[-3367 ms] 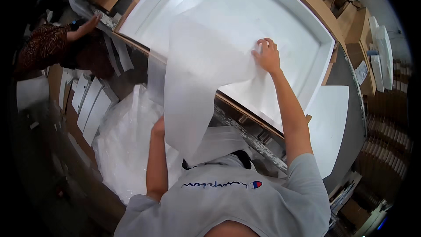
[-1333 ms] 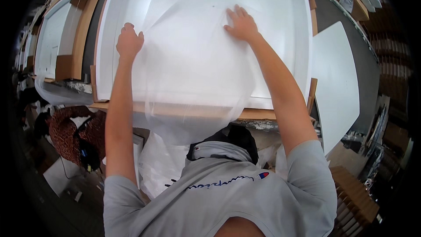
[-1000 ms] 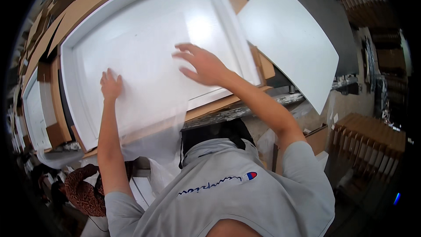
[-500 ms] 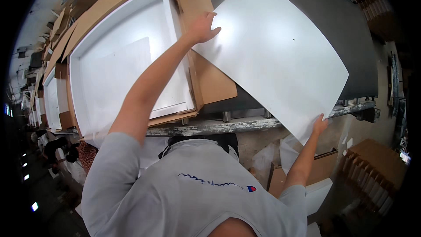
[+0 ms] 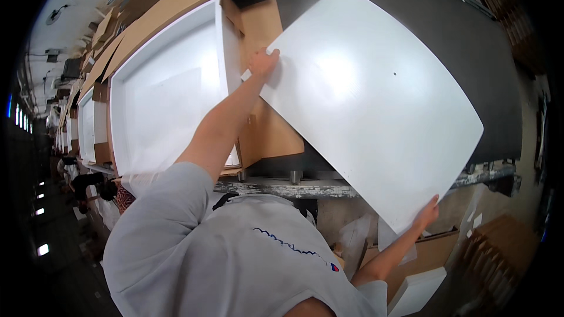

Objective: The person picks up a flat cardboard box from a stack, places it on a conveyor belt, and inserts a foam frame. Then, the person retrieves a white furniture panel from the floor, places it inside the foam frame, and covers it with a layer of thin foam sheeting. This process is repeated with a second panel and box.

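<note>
A large glossy white panel with curved sides and a small dark hole lies tilted across the right half of the view. At its left edge my left hand is closed on the panel, thumb on the top face and the other fingers partly hidden. My right hand grips its near right edge, mostly from below. Left of the panel stands an open cardboard box with white padded walls. Inside lies a flat white piece. My left forearm crosses over the box.
A dark conveyor belt runs beneath the panel, with a worn metal rail along its near side. Cartons stand at the lower right. More boxes line up at the left, where a person bends over.
My left hand has shifted along the panel's edge toward the box and closed around it. My right hand still holds the near edge. The whole view has shifted a little.
</note>
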Tool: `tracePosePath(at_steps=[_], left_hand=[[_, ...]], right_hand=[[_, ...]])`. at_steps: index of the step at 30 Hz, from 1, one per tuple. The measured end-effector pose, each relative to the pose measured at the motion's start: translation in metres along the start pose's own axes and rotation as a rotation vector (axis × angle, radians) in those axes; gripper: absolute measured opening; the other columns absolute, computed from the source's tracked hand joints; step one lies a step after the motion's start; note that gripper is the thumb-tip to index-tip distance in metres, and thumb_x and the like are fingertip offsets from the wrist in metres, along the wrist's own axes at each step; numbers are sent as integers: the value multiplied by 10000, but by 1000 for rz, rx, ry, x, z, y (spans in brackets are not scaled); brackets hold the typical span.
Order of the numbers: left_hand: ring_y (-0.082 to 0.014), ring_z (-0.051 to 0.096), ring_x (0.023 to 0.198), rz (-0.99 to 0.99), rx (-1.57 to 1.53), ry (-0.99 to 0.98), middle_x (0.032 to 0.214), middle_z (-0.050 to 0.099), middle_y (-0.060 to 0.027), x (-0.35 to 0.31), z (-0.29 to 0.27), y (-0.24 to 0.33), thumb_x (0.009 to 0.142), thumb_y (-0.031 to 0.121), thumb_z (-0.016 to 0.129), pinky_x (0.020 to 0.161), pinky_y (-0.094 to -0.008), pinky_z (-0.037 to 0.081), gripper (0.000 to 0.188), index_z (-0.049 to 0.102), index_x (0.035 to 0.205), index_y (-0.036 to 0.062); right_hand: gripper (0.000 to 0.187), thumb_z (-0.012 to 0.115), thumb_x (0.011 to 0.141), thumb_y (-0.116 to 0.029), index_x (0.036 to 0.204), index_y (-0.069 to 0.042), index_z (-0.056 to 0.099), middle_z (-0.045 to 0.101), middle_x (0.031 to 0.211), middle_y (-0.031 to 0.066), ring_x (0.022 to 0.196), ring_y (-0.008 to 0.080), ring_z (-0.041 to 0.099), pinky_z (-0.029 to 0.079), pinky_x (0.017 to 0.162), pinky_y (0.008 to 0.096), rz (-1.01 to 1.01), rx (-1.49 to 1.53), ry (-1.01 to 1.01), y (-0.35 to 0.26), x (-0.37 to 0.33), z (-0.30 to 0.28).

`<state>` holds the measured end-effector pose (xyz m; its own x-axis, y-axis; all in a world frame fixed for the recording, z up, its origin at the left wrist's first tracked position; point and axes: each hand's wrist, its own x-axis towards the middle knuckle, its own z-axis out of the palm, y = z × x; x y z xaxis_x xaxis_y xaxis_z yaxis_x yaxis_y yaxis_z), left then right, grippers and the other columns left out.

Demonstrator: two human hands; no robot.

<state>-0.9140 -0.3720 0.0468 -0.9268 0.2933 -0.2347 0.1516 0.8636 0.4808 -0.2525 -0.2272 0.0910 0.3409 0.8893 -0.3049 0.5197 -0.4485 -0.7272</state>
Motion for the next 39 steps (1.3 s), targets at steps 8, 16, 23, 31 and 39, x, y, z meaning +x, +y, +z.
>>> tracePosePath(at_steps=[8,16,23,31,39], left_hand=[[-310,643,933,-6,-18,-444,978,678,-188,16,-70,23,828,606,539,816,-411,491,684,698,1012,-33],[-326,651,959,92,19,-391,1020,690,-187,-18,-77,38,824,616,577,826,-414,500,690,691,1041,-28],[-335,660,925,122,-65,-296,961,703,-173,-57,-66,57,795,544,624,764,-408,507,570,720,917,-4],[-298,658,1011,76,-290,-269,1086,690,-158,-83,-218,19,813,499,628,879,-370,501,593,661,1146,10],[-317,631,1056,-14,-424,150,1139,661,-186,-115,-388,-199,816,504,632,920,-384,476,598,651,1134,-2]], right_hand=[[552,549,977,-393,1198,112,574,652,1112,193,950,249,600,479,884,354,-93,-93,-45,-25,27,-76],[663,550,950,-503,1122,136,602,656,1076,212,930,279,607,481,870,379,-223,-323,-17,-77,10,-132],[655,543,948,-502,1132,124,602,654,1063,214,911,297,601,479,855,383,-213,-573,58,-116,-27,-202],[596,489,988,-391,1197,162,562,601,1172,343,1023,431,586,452,958,452,-312,-566,193,-186,-180,-181],[615,487,981,-433,1141,151,595,633,1089,303,966,383,581,453,897,462,-615,-428,-36,-255,-271,-87]])
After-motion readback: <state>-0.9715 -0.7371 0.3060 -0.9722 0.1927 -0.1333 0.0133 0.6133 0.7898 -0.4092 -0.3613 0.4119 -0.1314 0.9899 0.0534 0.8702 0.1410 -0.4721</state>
